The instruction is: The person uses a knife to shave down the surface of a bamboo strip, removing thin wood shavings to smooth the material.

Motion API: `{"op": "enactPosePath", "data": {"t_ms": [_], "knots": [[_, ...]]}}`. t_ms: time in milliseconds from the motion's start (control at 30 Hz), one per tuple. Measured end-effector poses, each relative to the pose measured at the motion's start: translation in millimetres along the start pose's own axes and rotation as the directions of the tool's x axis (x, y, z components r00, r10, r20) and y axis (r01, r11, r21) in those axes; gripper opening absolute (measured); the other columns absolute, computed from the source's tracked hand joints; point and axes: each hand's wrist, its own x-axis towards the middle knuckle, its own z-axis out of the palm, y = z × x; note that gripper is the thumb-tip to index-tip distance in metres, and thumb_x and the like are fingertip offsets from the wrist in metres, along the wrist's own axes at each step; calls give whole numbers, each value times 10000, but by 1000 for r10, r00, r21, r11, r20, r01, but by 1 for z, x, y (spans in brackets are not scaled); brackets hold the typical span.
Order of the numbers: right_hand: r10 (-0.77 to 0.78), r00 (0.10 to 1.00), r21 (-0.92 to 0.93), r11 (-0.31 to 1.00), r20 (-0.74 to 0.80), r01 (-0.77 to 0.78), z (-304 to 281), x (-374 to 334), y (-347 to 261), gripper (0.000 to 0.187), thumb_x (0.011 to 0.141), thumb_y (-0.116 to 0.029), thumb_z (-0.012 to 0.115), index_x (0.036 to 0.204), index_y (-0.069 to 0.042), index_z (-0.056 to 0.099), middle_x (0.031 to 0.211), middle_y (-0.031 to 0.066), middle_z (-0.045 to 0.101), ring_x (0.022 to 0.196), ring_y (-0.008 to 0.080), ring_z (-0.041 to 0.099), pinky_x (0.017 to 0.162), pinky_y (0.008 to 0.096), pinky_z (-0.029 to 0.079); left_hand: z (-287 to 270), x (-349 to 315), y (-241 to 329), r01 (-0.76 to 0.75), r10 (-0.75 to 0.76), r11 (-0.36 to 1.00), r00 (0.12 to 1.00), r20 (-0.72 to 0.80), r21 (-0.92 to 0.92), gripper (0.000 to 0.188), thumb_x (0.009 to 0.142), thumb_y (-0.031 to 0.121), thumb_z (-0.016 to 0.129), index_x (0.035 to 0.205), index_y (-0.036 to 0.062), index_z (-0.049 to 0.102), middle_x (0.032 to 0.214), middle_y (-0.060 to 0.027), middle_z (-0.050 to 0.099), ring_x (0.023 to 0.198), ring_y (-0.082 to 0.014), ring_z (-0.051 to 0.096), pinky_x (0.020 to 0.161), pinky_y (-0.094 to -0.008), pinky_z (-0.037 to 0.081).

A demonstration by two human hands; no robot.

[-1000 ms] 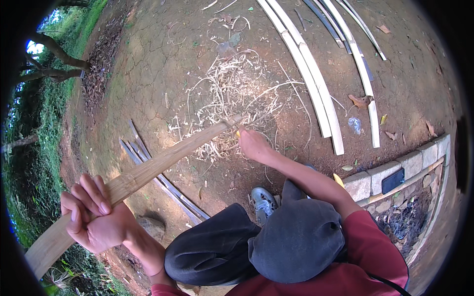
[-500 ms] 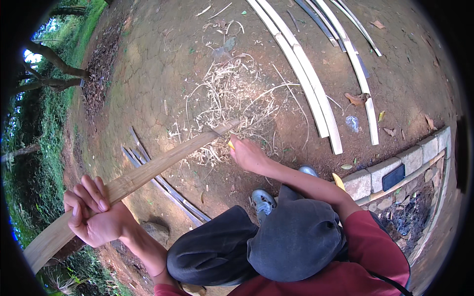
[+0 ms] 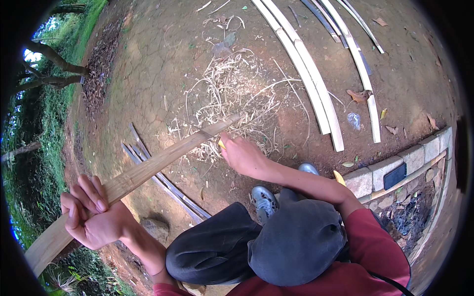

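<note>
A long, pale bamboo slat (image 3: 153, 169) slants across the view from the lower left up to the middle. My left hand (image 3: 98, 217) is wrapped round its lower part, the fingers curled over the top face. Near the slat's far end my right hand (image 3: 245, 157) is closed on a knife with a yellow handle (image 3: 221, 144). The dark blade lies across the slat, touching it; most of the handle is hidden in my fist. Beneath that end, a heap of curly shavings (image 3: 224, 84) covers the ground.
Several long, pale bamboo strips (image 3: 316, 93) lie at the far right. Narrow dark strips (image 3: 173, 190) rest left of my knees, near a stone (image 3: 154, 230). At the right, a brick border (image 3: 358, 183) carries a dark phone (image 3: 395, 176). Trees and greenery edge the left.
My right hand and the knife have shifted slightly left along the slat, toward my left hand. My left hand keeps its grip with hardly any movement.
</note>
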Motion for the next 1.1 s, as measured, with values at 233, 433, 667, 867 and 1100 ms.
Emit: {"op": "enactPosePath", "data": {"t_ms": [233,433,667,867,1100], "knots": [[115,993,-2,993,16,-115,21,12,52,293,892,-28,489,1104,174,482,652,221,633,597,341,659,512,426,535,10,-2,-3,-36,36,999,999,11,29,274,774,149,481,601,146,269,503,-14,254,467,-119,272,406,-219,217],[69,998,47,997,7,-69,12,-2,20,336,896,-67,518,1142,155,463,670,243,630,622,368,658,559,462,528,7,2,-2,19,-19,1000,1000,-14,-22,266,727,126,484,591,148,256,514,-15,239,478,-132,273,419,-231,222],[43,997,11,999,64,-44,0,-5,1,317,903,-75,530,1128,140,471,663,241,626,628,378,655,585,462,528,0,4,2,-2,5,1000,995,-102,31,273,691,114,492,580,149,245,517,-16,214,470,-138,256,435,-229,207],[13,1000,67,998,20,-14,7,-3,6,377,905,-87,529,1177,165,459,641,230,621,619,366,655,582,454,528,0,8,-6,-24,30,998,993,-116,58,259,737,125,462,585,152,255,503,-5,231,443,-115,243,396,-227,205],[17,1000,34,999,10,-18,-6,-12,-16,392,896,-60,528,1197,181,451,614,217,615,591,352,650,568,439,532,6,1,-6,-25,25,1000,991,-132,0,279,680,117,481,559,151,232,510,-15,205,460,-134,246,431,-238,192]]}}
